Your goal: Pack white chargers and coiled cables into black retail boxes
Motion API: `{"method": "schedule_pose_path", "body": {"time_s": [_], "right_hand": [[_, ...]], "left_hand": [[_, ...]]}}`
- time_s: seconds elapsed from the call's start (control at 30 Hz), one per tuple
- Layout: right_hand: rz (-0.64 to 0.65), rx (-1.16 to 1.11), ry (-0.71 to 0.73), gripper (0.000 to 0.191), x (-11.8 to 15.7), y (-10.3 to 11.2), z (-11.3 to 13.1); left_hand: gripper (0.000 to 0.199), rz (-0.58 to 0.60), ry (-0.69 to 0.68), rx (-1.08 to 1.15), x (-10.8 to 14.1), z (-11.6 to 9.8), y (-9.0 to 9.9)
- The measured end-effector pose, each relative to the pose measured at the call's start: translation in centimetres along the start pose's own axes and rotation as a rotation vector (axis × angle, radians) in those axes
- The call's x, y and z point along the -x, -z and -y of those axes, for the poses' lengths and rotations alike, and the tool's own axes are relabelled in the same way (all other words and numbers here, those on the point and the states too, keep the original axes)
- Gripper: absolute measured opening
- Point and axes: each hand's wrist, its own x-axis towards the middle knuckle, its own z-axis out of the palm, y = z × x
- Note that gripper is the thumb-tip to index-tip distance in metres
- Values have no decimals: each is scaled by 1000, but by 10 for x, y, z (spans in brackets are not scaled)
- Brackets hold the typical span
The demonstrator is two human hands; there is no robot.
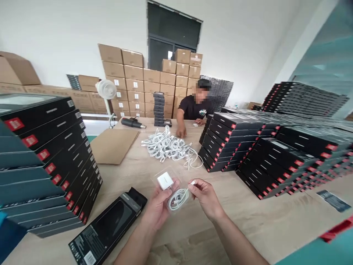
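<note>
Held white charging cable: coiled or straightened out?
Coiled. The white charging cable lies in loops beside the white power adapter; the right hand pinches what looks like one end.

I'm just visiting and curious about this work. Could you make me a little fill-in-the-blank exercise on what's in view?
1. The left hand holds a clear tray with a coiled cable and an adapter coloured ____.
2. The small white connector is pinched by the ____ hand.
3. The box nearest the left hand is mostly ____ in colour.
4. The flat brown sheet on the table is made of ____.

Missing words: white; right; black; cardboard.
</note>
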Motion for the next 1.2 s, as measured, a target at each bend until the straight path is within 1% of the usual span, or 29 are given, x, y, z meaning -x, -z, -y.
{"method": "schedule_pose_path", "body": {"time_s": [0.13,0.27,0.37,0.47,0.53,0.57,0.63,0.67,0.7,0.73,0.8,0.9,0.97,1.03,1.07,1.13,1.2], "right_hand": [[-13,-64,30,28,-15,-17,-25],[-71,-131,13,30,-25,-25,-43],[-101,-113,1,29,-31,-24,-45],[-91,7,15,28,-31,-19,-39],[-41,93,-12,37,-28,-15,-35],[16,110,-43,46,-25,-13,-34],[181,67,-118,60,-20,-11,-33],[256,17,-146,62,-17,-11,-33],[304,-35,-162,61,-14,-12,-34],[315,-77,-165,58,-12,-13,-35],[256,-116,-152,55,-8,-17,-38],[144,-138,-136,52,-7,-23,-41],[56,-140,-141,54,-8,-24,-41],[-51,-100,-128,59,-9,-24,-40],[-89,-71,-114,60,-9,-23,-39],[-125,-15,-84,62,-9,-23,-38],[-124,22,-65,62,-7,-23,-36]], "left_hand": [[49,-22,-73,20,-2,-8,11],[45,10,-106,-5,-6,-10,14],[48,1,-122,-19,-10,-6,14],[49,-43,-144,-33,-14,-1,14],[49,-53,-148,-27,-15,0,14],[48,-43,-142,-27,-15,0,14],[47,3,-138,-40,-14,-1,13],[45,31,-138,-54,-14,-1,12],[44,53,-140,-66,-13,0,11],[43,67,-143,-74,-12,0,10],[45,72,-143,-80,-11,3,8],[52,65,-147,-102,-12,6,10],[67,61,-174,-121,-13,8,12],[83,30,-194,-144,-12,9,15],[87,15,-200,-159,-12,10,16],[84,7,-206,-197,-9,11,16],[75,41,-216,-228,-6,11,15]]}}
